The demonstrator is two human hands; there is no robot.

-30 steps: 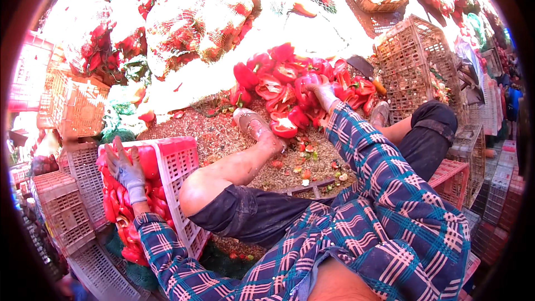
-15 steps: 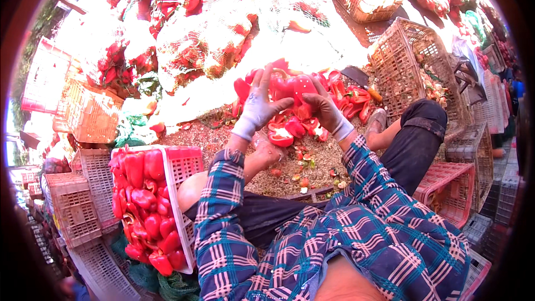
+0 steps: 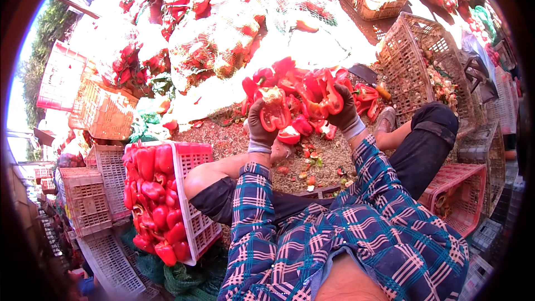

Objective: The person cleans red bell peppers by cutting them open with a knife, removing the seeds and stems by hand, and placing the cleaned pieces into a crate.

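Observation:
In front of me, my left hand [image 3: 258, 127] is closed on a cut red bell pepper half [image 3: 276, 114], with its pale core and hollow inside showing. My right hand [image 3: 346, 112] grips another opened red bell pepper [image 3: 322, 96], whose inner walls face me. Both hands wear light, soiled gloves. Behind them lies a heap of red peppers [image 3: 284, 68], partly hidden by what I hold. Several cut pieces [image 3: 301, 126] rest on the ground just below the hands.
A crate of whole red peppers [image 3: 192, 203] stands at my left. To the right of the heap lies a wide-bladed knife [image 3: 363, 73]. Filled mesh sacks [image 3: 214, 39] stand beyond, and a scrap crate [image 3: 405, 58] is at far right. Seeds and trimmings [image 3: 251, 153] cover the ground.
Both hands, spread with fingers apart before, have closed on opened pepper pieces and turned them with the insides toward me. The whole view has shifted slightly.

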